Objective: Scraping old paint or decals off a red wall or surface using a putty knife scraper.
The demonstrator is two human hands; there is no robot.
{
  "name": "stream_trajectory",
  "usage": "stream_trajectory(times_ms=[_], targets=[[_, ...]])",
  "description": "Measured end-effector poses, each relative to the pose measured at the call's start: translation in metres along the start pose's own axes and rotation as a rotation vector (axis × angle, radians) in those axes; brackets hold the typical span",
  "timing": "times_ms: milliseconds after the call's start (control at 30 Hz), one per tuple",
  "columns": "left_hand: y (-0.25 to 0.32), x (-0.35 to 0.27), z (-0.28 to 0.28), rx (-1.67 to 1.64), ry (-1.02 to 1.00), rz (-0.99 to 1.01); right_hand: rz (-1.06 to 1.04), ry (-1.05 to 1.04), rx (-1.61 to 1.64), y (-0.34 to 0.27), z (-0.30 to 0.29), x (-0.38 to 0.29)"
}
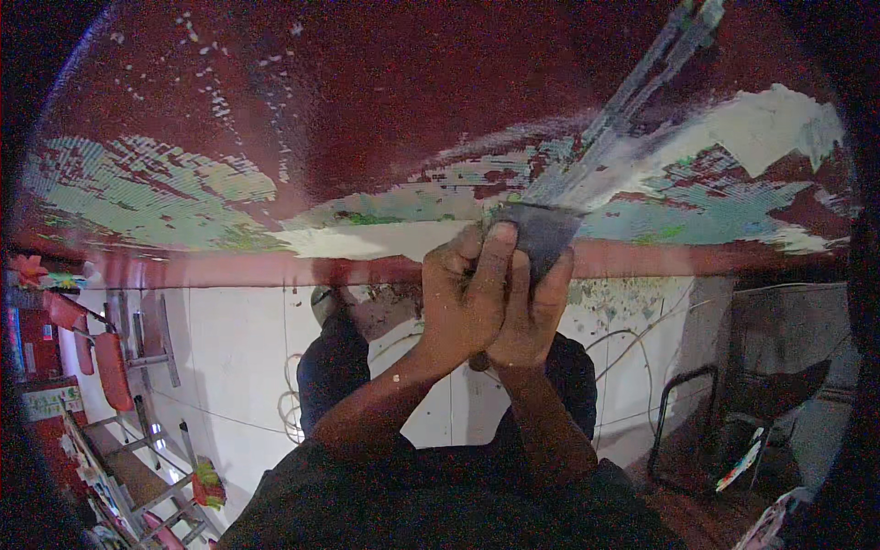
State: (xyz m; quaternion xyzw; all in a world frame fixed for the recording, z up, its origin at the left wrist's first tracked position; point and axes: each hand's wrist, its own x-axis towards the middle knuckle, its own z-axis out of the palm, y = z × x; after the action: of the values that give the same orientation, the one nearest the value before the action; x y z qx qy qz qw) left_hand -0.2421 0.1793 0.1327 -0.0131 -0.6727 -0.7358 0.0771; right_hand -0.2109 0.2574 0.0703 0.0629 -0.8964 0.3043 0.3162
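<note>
A scraper with a wide dark blade (550,230) is pressed against the dark red painted wall (385,89). My left hand (467,289) grips it, with fingers reaching up onto the blade. Close beside, my right hand (540,309) wraps the same tool from the other side. The round brown end of its handle (479,361) shows below my palms. Around the blade the wall has ridged grey-green patches (426,196) and a smooth off-white patch (763,130). A pale streaked band (639,96) runs up and right from the blade.
Below lies a white tiled floor (234,350) with dark specks near the wall. A cable (636,337) curls across it. Stepladder-like frames (148,337) and red chairs (113,371) stand left; a black tubular metal frame (663,419) stands right. My legs are apart beneath me.
</note>
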Motion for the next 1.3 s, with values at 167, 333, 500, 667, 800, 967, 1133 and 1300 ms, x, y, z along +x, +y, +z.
stream_trajectory(times_ms=[167, 333, 500, 667, 800, 967, 1133, 1300], targets=[[0.001, 0.002, 0.001, 0.050, 0.034, 0.031, 0.393, -0.141, 0.445, -0.016, -0.011, 0.014], [0.014, -0.001, 0.007, 0.163, 0.093, 0.097, 0.273, -0.048, 0.485, -0.005, -0.004, 0.008], [0.018, 0.003, 0.001, 0.243, 0.069, 0.147, 0.282, -0.108, 0.405, -0.026, -0.028, 0.032], [0.014, 0.003, 0.005, 0.219, 0.120, 0.099, -0.141, -0.058, -0.353, -0.007, -0.017, 0.015], [0.013, 0.004, 0.000, 0.323, 0.102, 0.232, -0.153, -0.021, -0.203, -0.001, -0.008, 0.009], [0.059, 0.010, 0.005, 0.083, 0.074, 0.088, 0.103, -0.155, 0.043, -0.030, -0.034, 0.041], [0.048, 0.007, 0.005, 0.140, 0.093, 0.092, 0.181, -0.186, 0.197, -0.040, -0.036, 0.047], [0.055, 0.012, 0.006, 0.059, 0.025, -0.002, 0.477, -0.066, 0.879, -0.065, -0.055, 0.077]])
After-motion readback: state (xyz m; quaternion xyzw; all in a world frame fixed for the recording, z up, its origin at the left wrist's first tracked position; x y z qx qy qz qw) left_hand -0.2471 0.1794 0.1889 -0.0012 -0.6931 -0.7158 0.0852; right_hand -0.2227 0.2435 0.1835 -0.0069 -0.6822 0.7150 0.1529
